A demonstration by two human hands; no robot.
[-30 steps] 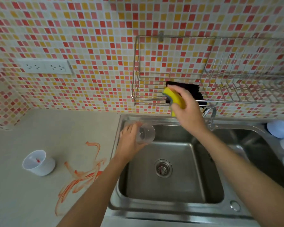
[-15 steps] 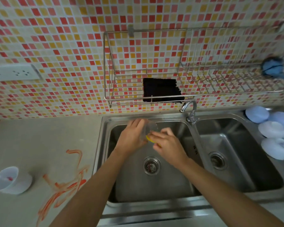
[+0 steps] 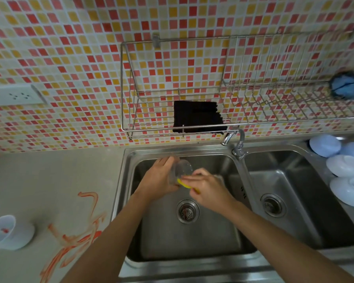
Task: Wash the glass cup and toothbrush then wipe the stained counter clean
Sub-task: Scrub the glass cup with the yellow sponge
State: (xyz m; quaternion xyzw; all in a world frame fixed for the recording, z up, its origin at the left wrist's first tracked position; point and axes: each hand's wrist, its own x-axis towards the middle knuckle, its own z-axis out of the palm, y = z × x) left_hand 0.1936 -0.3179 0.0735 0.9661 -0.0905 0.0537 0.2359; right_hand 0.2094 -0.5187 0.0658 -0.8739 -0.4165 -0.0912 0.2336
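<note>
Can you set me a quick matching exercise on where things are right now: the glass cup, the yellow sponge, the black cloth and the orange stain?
Things:
1. glass cup
2. yellow sponge
3. black cloth
4. orange stain

Places:
A. on the wire rack on the wall
B. on the counter left of the sink
C. in the left hand, over the left sink basin
D. in the right hand, pressed against the cup

Pairs: 1-C, 2-D, 3-A, 4-B
</note>
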